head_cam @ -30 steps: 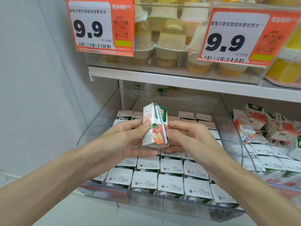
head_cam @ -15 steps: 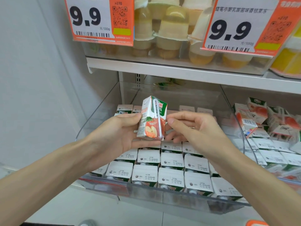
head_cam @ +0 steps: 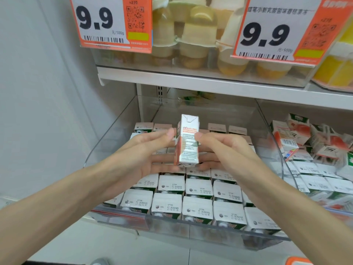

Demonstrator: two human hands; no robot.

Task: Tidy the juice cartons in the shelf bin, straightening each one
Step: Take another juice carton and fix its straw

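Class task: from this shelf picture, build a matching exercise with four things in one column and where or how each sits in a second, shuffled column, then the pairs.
Things:
1. held carton
2. neat cartons
3. jumbled cartons
4. jelly cups

Places:
a. behind the price tags, upper shelf
b. pinched between left hand and right hand
c. lying at odd angles, far right
d. in rows, tops up, in the clear bin

Pairs: 1-b, 2-d, 3-c, 4-a
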